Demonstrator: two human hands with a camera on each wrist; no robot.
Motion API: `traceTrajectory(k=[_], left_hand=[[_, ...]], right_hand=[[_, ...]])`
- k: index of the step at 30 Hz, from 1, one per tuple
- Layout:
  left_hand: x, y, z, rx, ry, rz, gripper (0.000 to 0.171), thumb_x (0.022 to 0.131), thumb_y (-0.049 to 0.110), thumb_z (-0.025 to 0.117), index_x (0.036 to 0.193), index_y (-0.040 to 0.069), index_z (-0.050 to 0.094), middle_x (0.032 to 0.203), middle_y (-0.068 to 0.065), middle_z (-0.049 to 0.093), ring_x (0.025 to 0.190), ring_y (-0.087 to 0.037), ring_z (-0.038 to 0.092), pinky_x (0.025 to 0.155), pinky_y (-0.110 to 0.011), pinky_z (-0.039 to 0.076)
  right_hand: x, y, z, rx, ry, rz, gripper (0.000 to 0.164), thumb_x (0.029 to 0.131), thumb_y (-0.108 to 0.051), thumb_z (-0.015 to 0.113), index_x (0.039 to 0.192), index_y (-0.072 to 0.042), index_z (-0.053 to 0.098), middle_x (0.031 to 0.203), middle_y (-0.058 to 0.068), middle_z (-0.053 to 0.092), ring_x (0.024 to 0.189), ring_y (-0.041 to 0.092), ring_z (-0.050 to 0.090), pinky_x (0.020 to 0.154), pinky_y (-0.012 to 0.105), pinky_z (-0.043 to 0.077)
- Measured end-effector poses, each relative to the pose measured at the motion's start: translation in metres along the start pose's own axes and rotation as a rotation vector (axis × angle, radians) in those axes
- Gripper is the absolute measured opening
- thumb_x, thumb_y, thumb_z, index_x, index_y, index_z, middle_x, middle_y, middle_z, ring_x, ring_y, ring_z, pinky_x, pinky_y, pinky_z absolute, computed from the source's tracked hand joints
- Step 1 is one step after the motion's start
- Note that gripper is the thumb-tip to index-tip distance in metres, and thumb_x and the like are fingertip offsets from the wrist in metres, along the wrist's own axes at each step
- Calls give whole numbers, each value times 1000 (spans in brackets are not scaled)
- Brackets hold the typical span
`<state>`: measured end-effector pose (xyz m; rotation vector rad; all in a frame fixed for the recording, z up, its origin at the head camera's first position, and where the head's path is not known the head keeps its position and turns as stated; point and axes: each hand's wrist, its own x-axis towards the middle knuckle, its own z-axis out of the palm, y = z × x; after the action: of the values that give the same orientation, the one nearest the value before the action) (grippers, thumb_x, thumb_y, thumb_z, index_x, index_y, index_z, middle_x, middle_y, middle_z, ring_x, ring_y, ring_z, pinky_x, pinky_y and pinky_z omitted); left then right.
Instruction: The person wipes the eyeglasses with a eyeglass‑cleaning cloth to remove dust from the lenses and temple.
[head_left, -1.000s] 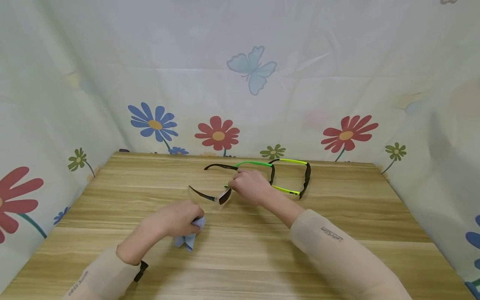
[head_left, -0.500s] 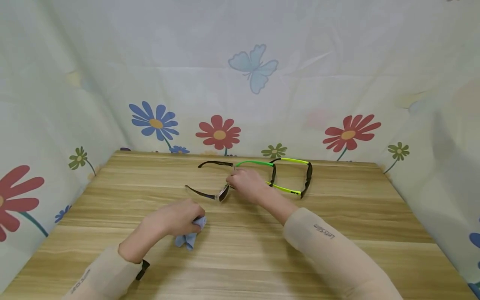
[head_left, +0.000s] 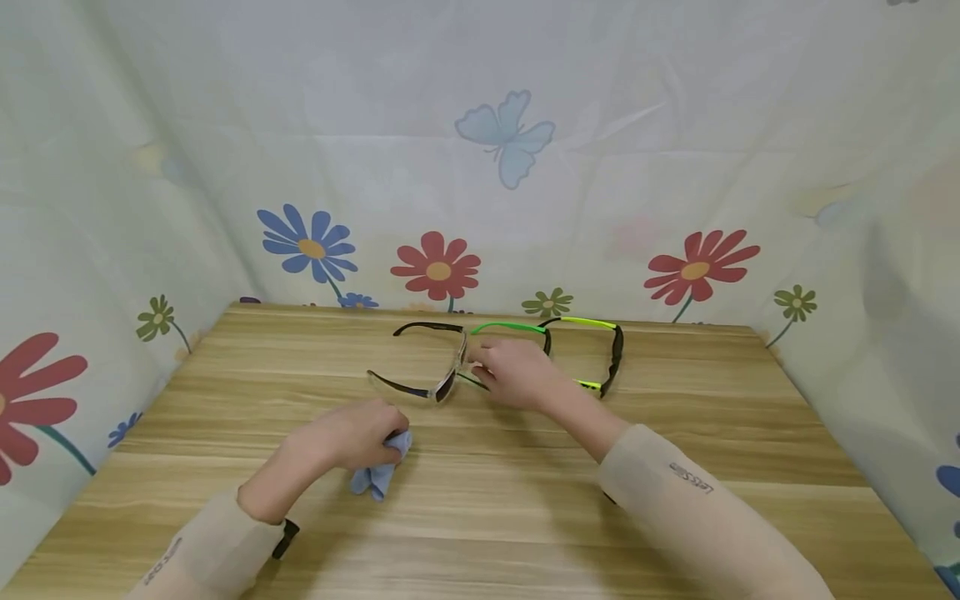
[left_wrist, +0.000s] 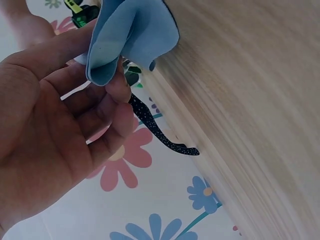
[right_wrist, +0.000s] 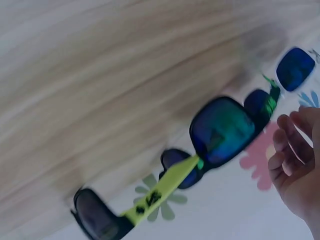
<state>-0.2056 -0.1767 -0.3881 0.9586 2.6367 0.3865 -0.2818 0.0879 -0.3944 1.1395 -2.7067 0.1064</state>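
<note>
My left hand (head_left: 352,437) pinches a folded light-blue cloth (left_wrist: 132,32) between thumb and fingers, low over the wooden table. Left of my right hand (head_left: 517,373) stand sunglasses with a clear frame and dark temples (head_left: 446,386), temples spread toward the left. The right fingers are loosely bent just beside that frame; in the right wrist view, nothing lies between them. Partly behind this hand is a black-fronted pair with green temples (head_left: 510,326). Farther right stands a black pair with yellow temples (head_left: 617,354). In the left wrist view, a speckled dark temple (left_wrist: 160,130) shows beyond the fingers.
The three pairs stand in a row near the back of the wooden table (head_left: 480,533). A white curtain (head_left: 360,150) printed with flowers and a butterfly hangs behind and at both sides.
The clear-framed sunglasses have shifted left and back a little. My right hand has let go of them and drawn slightly right. The left hand with the cloth has stayed nearly still.
</note>
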Motion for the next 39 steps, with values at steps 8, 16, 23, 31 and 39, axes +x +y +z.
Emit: traceTrajectory(k=[8, 16, 23, 31, 39], left_hand=[[2, -9, -4, -8, 21, -2, 21, 95, 11, 73, 79, 15, 60, 66, 6, 47, 59, -8, 42, 56, -26, 35], [1, -21, -6, -53, 46, -8, 22, 95, 11, 74, 78, 13, 59, 66, 4, 45, 60, -9, 39, 56, -27, 32], [4, -31, -2, -21, 72, -64, 20, 95, 12, 74, 80, 13, 61, 67, 4, 50, 59, -9, 42, 55, -26, 35], [4, -36, 4, 14, 97, -120, 14, 93, 13, 77, 88, 10, 64, 71, 3, 54, 62, -11, 49, 56, -27, 41], [-4, -47, 2, -4, 162, -179, 33, 97, 38, 72, 110, 8, 68, 96, -2, 61, 78, -16, 54, 70, -36, 49]], right_hand=[[-29, 14, -22, 138, 62, -12, 12, 101, -15, 67, 108, -9, 76, 102, 3, 73, 85, 15, 69, 71, 32, 56], [-60, 31, -44, 140, 155, 26, 10, 98, -13, 71, 105, -10, 77, 95, -1, 72, 82, 16, 67, 68, 33, 55], [-86, 50, -55, 126, 211, 75, 6, 96, -11, 73, 101, -10, 76, 84, -5, 68, 69, 8, 58, 62, 33, 50], [-113, 64, -48, 169, 181, 130, 13, 95, -8, 74, 107, -3, 76, 86, -1, 70, 69, 8, 61, 63, 32, 53], [-146, 82, -52, 197, 219, 267, 32, 96, -6, 72, 126, 4, 67, 114, 18, 68, 97, 34, 66, 80, 50, 56]])
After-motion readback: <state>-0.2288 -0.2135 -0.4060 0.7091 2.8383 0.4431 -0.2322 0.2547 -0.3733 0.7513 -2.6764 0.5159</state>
